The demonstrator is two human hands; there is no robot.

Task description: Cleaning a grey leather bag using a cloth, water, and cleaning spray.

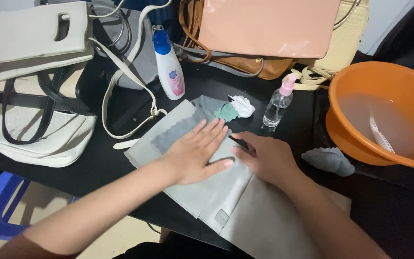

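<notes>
Both grips rest on the grey flat bag, neither closed around it.

Head view: your left hand [195,153] lies wide and flat, fingers spread, palm pressing the grey flat bag [202,189] near its far left end, where a darker grey cloth [178,132] peeks out from under the fingertips. Your right hand [264,158] sits just right of it, fingers curled narrow around a small dark thing I cannot make out, touching the bag's flap. The bag's long axis runs from far left to near right across the dark worktop [101,163]. A crumpled white and green wipe [235,109] lies just beyond your fingertips, nearer the right hand, with the clear spray bottle [278,106] and orange basin [384,115] further right.
</notes>
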